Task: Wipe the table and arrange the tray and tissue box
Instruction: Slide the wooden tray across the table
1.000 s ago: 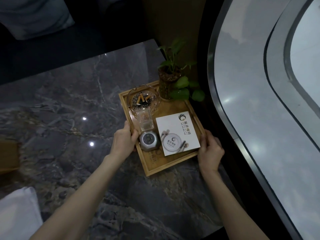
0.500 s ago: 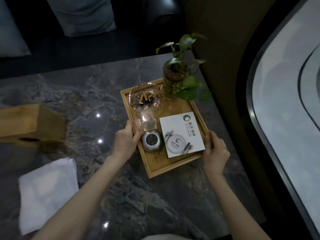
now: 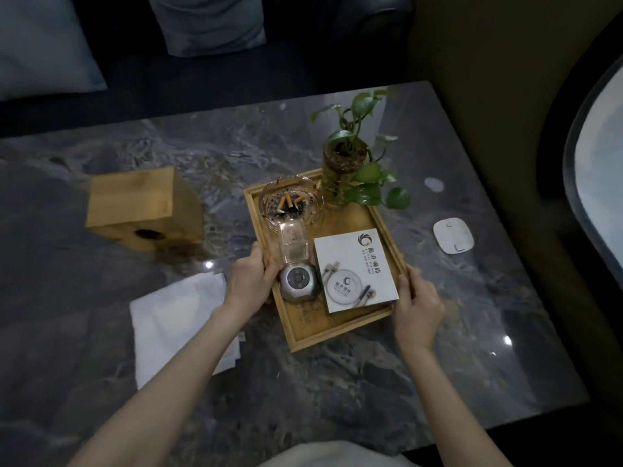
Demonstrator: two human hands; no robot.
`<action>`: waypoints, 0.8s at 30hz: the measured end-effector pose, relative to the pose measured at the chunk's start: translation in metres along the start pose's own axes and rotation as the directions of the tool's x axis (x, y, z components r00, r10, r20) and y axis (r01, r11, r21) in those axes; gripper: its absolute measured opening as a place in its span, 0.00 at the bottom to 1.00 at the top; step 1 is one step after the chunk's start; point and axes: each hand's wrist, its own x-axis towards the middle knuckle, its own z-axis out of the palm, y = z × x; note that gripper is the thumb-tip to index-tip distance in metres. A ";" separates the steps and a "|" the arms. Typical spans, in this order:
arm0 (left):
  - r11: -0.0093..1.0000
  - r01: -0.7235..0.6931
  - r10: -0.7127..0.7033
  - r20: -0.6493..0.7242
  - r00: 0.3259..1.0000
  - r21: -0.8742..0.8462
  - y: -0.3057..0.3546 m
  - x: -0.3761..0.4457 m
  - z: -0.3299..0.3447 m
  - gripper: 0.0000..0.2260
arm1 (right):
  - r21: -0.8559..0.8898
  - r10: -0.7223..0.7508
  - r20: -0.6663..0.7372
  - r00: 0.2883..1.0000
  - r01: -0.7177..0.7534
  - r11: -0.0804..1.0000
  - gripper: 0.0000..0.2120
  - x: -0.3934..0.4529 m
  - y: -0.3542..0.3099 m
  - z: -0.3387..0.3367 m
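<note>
Holding tray (image 3: 305, 335) with ashtray (image 3: 291, 205), plant (image 3: 350, 163)

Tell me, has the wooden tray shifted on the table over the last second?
Yes. The wooden tray, held by the left hand and right hand, has slid left, away from the right edge of the marble table, widening the gap there.

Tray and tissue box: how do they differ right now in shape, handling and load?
The tray is flat, shallow and open; the tissue box is a tall closed block. The left hand and right hand grip the tray's sides; nothing touches the tissue box. The tray carries several items; the tissue box carries none. Both look like light wood.
</note>
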 end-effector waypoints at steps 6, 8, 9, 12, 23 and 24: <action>1.000 -0.018 0.019 0.051 0.999 -0.018 -0.020 -0.002 -0.007 0.09 | -0.027 0.018 -0.024 1.000 -0.018 0.999 0.13 -0.024 -0.008 0.011; 0.999 -0.031 0.032 0.061 0.998 -0.028 -0.022 -0.003 -0.008 0.09 | -0.026 0.036 -0.028 0.999 -0.037 0.999 0.13 -0.030 -0.009 0.014; 0.999 -0.038 0.040 0.063 0.997 -0.032 -0.024 -0.003 -0.007 0.09 | -0.026 0.047 -0.029 0.998 -0.048 0.999 0.13 -0.033 -0.009 0.015; 0.998 -0.048 0.051 0.074 0.996 -0.035 -0.028 -0.002 -0.005 0.09 | -0.040 0.074 -0.044 0.996 -0.075 0.996 0.13 -0.039 -0.008 0.017; 1.000 -0.022 0.020 0.116 0.993 0.021 -0.036 0.005 -0.001 0.11 | -0.049 0.173 -0.024 0.985 -0.174 0.984 0.13 -0.051 -0.005 0.028; 0.999 -0.020 0.017 0.112 0.994 0.032 -0.036 0.004 0.000 0.11 | -0.043 0.189 -0.018 0.982 -0.190 0.981 0.12 -0.052 -0.004 0.028</action>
